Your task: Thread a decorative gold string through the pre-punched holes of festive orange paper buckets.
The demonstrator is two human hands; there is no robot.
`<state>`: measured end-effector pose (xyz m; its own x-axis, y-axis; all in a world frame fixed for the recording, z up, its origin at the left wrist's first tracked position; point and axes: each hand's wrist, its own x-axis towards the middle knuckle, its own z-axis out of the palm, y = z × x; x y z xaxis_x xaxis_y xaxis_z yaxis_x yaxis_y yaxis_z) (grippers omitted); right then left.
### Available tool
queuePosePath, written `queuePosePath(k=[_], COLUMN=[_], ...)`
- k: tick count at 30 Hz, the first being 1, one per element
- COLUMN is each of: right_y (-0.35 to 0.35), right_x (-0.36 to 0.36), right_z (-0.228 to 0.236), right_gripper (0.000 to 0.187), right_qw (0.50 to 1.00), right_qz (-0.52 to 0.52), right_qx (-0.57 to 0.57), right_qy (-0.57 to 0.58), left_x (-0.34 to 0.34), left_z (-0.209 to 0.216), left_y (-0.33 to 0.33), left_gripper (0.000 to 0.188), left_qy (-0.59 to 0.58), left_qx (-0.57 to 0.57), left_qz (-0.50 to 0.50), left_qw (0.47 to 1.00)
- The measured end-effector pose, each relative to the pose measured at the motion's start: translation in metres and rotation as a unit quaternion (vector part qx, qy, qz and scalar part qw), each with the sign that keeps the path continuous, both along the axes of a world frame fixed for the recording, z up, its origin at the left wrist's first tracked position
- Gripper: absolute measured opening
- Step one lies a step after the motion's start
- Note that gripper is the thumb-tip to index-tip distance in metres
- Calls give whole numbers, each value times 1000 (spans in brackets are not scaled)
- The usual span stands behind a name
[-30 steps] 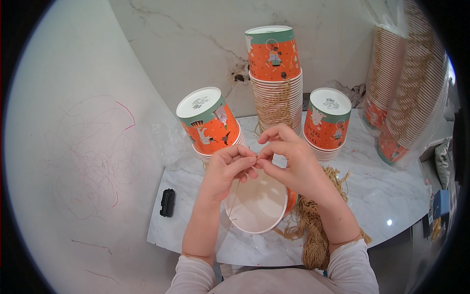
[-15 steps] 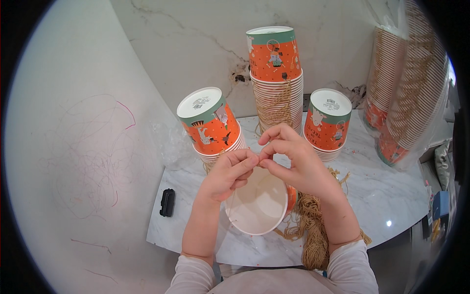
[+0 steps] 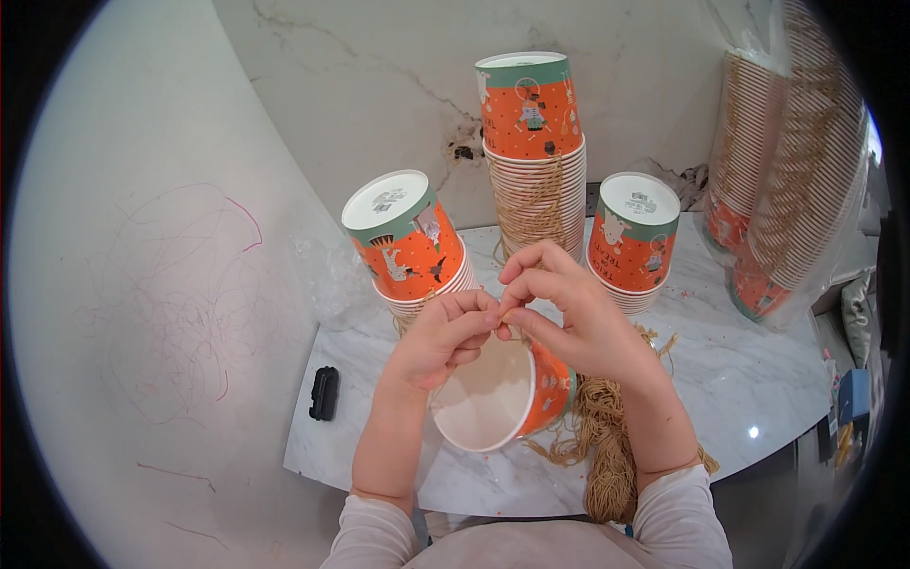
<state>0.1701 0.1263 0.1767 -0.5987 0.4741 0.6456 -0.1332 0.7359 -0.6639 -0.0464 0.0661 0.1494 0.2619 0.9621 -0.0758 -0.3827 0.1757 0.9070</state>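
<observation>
My left hand (image 3: 442,337) and my right hand (image 3: 575,308) meet over the table, fingertips pinched together on a thin tan cord. Only a tiny bit of this cord (image 3: 504,321) shows; the fingers hide most of it. Just below them a paper bucket (image 3: 553,389), orange with a green band, lies tilted with its white mouth toward me; my hands cover its upper rim. Beside my right forearm lies a bundle of tan cord (image 3: 609,465).
Upside-down bucket stacks stand behind my hands: a left stack (image 3: 408,232), a tall middle stack (image 3: 536,180) and a right stack (image 3: 635,237). Bagged buckets (image 3: 796,180) stand at far right. A small black case (image 3: 324,393) lies on the marble table (image 3: 749,379).
The paper bucket has turned and shifted slightly left, showing more of its orange side and green band. Both hands stay in nearly the same place, still pinched together.
</observation>
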Motion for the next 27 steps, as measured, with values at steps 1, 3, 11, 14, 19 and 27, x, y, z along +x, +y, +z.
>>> queuePosePath(k=[1,3,11,14,19,27], right_y=[0,0,-1,0,1,6], right_x=[0,-1,-11,-12,-13,-19], right_z=[-1,-3,-9,-10,-13,-17], right_gripper=[7,9,6,6,8,8], right_qw=[1000,999,999,999,997,962], right_qz=[2,3,-10,-16,-19,45], right_qx=[-21,-43,-49,-51,-71,-249], right_qy=[-6,-13,-5,3,12,103], left_x=[2,8,29,40,38,50], left_z=[-1,0,-6,1,-2,-11], left_y=[-1,-3,-10,-10,-11,-12], left_gripper=[9,8,14,14,11,10], left_qy=[38,76,294,287,332,343], left_qx=[17,34,165,181,208,316], left_qz=[24,48,277,315,312,392], left_qw=[999,995,900,886,865,793])
